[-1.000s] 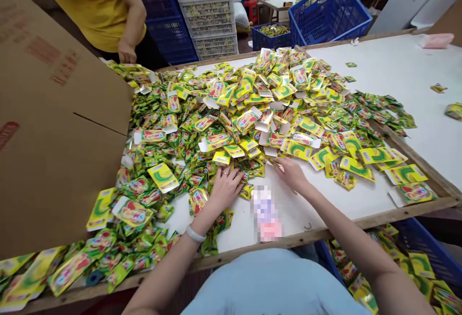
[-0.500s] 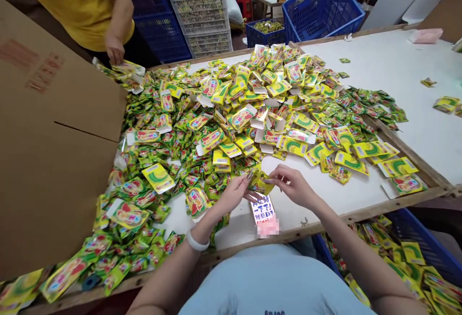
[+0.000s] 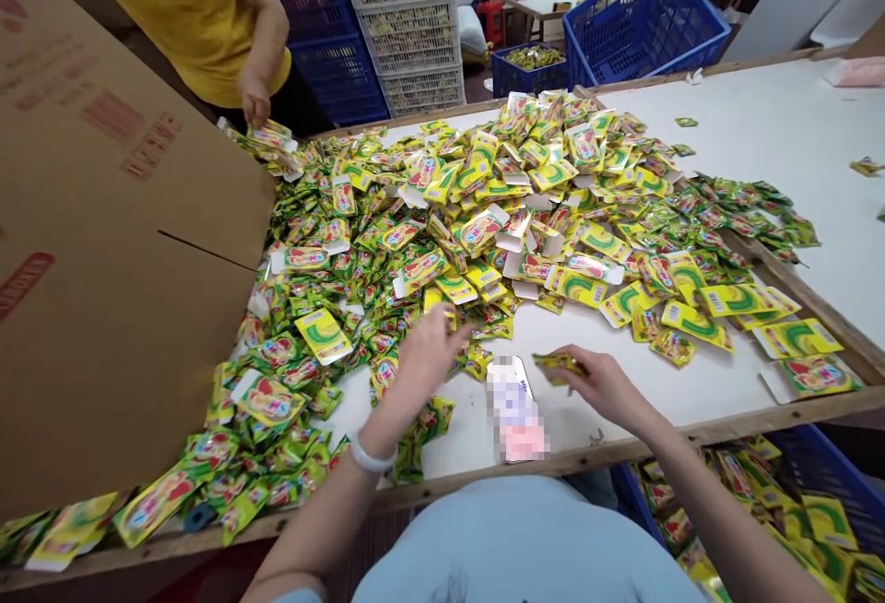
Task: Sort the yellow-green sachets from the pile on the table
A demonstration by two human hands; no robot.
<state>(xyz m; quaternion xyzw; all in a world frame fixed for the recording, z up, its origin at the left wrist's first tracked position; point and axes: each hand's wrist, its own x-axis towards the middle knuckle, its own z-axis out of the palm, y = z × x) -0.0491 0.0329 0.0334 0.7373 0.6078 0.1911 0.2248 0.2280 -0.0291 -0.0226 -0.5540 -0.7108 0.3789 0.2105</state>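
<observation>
My left hand, a little blurred, reaches over the near side of the pile. Its thumb stands apart from the fingers, and its fingertips are by a yellow carton; whether they touch it I cannot tell. A yellow-and-green packet is pinched in my right hand, held over the white tabletop and tilted nearly edge-on. Between the hands a phone with a partly blurred screen lies on the table. Small green sachets and open-ended yellow cartons make up the heap ahead.
A tall cardboard box stands at the left. Beyond it a person in a yellow shirt has a hand on several cartons. Below the table's wooden edge, a blue crate holds cartons. Another blue crate leans tilted behind the table.
My hands have parted: the left has left the packet and moved left toward the pile, while the right has carried the packet to the right. The view has turned slightly left.
</observation>
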